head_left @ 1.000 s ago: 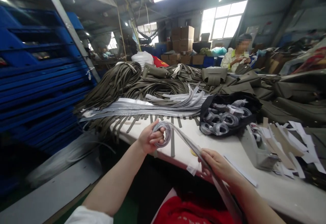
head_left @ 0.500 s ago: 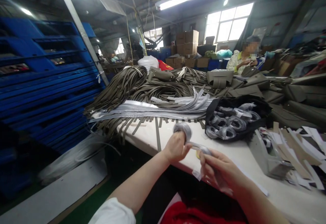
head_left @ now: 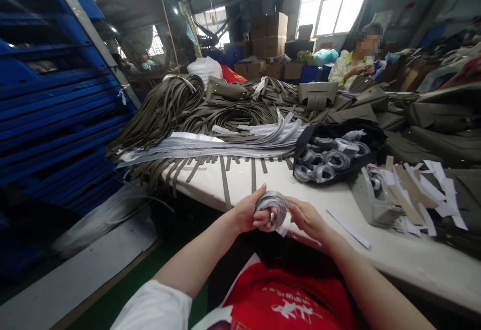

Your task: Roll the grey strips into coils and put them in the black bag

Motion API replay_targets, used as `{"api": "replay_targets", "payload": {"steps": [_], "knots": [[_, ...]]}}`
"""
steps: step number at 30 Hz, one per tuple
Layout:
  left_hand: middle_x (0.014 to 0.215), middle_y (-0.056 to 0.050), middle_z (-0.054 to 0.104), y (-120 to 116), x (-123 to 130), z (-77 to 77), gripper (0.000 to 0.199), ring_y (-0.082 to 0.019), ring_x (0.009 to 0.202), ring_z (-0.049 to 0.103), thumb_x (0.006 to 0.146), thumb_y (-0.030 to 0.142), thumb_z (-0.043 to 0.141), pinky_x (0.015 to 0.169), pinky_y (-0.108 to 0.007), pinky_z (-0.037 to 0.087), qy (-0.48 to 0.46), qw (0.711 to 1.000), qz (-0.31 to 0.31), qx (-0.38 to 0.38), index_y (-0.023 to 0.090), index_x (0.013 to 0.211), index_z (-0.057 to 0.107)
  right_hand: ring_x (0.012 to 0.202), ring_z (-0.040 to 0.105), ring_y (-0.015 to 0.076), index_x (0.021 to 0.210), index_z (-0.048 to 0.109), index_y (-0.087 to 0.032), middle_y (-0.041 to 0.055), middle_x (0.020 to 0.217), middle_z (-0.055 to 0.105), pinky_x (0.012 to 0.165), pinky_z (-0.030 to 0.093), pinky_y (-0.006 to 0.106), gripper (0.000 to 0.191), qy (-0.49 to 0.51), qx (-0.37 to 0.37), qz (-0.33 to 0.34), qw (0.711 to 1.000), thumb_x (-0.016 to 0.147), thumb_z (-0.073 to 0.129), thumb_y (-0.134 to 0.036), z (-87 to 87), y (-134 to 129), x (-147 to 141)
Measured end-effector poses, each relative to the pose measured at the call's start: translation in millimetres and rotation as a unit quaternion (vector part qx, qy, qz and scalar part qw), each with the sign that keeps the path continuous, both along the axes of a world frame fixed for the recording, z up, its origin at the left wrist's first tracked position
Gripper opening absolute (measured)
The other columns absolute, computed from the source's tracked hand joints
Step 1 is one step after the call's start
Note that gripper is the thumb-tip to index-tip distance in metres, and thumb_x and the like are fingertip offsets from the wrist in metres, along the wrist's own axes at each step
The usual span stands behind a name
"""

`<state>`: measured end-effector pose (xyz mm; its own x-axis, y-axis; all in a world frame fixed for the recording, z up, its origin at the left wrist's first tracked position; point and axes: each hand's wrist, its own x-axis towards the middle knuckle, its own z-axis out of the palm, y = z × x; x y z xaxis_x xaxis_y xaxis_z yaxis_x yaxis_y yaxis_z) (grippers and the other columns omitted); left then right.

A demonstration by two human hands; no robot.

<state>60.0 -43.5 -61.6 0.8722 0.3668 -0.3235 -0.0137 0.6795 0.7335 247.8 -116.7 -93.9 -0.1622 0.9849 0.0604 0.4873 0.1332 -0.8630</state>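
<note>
A coil of grey, shiny strip [head_left: 271, 200] is held in front of me over the table's near edge. My left hand [head_left: 250, 214] grips it from the left, with curled fingers inside the ring and the thumb pointing up outside. At the coil's right side, my right hand [head_left: 306, 220] presses its fingertips against the outer layer; its thumb is mostly hidden. A small white piece [head_left: 281, 231] shows just below the coil, between the hands; I cannot make out what it is attached to.
A black bag [head_left: 361, 129] of similar coils lies ahead right, beside a grey box [head_left: 379, 207] and white and brown strips [head_left: 436, 195]. Long grey strips [head_left: 210, 145] and olive straps [head_left: 161, 107] cover the table's far side. Blue pallets [head_left: 56, 119] stand left; a co-worker [head_left: 355, 67] sits beyond.
The loose length of strip that stretched between my hands is now wound against the coil. My right hand has come up and left to the coil. The view has tipped downward.
</note>
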Motion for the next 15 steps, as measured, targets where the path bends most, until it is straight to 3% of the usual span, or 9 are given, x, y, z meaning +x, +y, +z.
{"api": "replay_targets", "payload": {"steps": [3, 6, 8, 10, 12, 15], "knots": [[0.032, 0.009, 0.028, -10, 9, -6.9, 0.079, -0.006, 0.027, 0.029, 0.096, 0.062, 0.013, 0.055, -0.022, 0.046, -0.087, 0.992, 0.069, -0.067, 0.009, 0.075, 0.067, 0.066, 0.058, 0.0187, 0.101, 0.059, -0.015, 0.0064, 0.079, 0.065, 0.061, 0.046, 0.030, 0.064, 0.133, 0.014, 0.015, 0.991, 0.086, 0.035, -0.073, -16.0, -2, -20], [0.039, 0.006, 0.039, -19, 13, -22.4, 0.068, -0.007, 0.035, 0.041, 0.095, 0.061, 0.027, 0.063, -0.024, 0.049, -0.089, 0.987, 0.130, -0.041, 0.009, 0.080, 0.068, 0.067, 0.058, 0.0191, 0.098, 0.059, -0.017, 0.0051, 0.077, 0.065, 0.065, 0.048, 0.031, 0.055, 0.186, -0.020, -0.006, 0.982, 0.087, 0.041, -0.067, -20.6, -7, -19], [0.055, 0.001, 0.057, -24, 11, -34.2, 0.055, -0.012, 0.053, 0.056, 0.091, 0.060, 0.044, 0.071, -0.027, 0.050, -0.021, 0.980, 0.186, 0.067, 0.010, 0.090, 0.068, 0.076, 0.060, 0.0195, 0.102, 0.061, -0.017, 0.0050, 0.087, 0.068, 0.071, 0.049, 0.031, 0.047, 0.150, -0.041, 0.020, 0.988, 0.090, 0.045, -0.060, -19.4, -13, -10], [0.085, -0.005, 0.069, -32, 6, -45.0, 0.047, -0.017, 0.079, 0.063, 0.088, 0.054, 0.054, 0.083, -0.031, 0.049, 0.049, 0.953, 0.200, 0.221, 0.013, 0.109, 0.065, 0.083, 0.061, 0.0199, 0.103, 0.064, -0.018, 0.0048, 0.096, 0.070, 0.079, 0.048, 0.031, 0.041, 0.082, -0.063, 0.063, 0.993, 0.090, 0.049, -0.053, -18.6, -24, -1], [0.108, -0.006, 0.067, -43, 2, -55.1, 0.042, -0.020, 0.099, 0.061, 0.089, 0.046, 0.056, 0.094, -0.033, 0.045, 0.090, 0.914, 0.142, 0.369, 0.020, 0.121, 0.061, 0.081, 0.062, 0.0195, 0.100, 0.067, -0.017, 0.0043, 0.094, 0.071, 0.077, 0.048, 0.030, 0.036, 0.020, -0.096, 0.086, 0.991, 0.089, 0.052, -0.049, -20.9, -37, 3], [0.110, -0.006, 0.068, -66, -3, -70.8, 0.032, -0.021, 0.102, 0.060, 0.093, 0.038, 0.048, 0.095, -0.032, 0.044, 0.139, 0.860, 0.030, 0.490, 0.023, 0.114, 0.067, 0.072, 0.062, 0.0174, 0.091, 0.069, -0.017, 0.0024, 0.083, 0.071, 0.067, 0.048, 0.027, 0.034, -0.019, -0.148, 0.104, 0.983, 0.086, 0.057, -0.048, -30.3, -56, 7]]}}
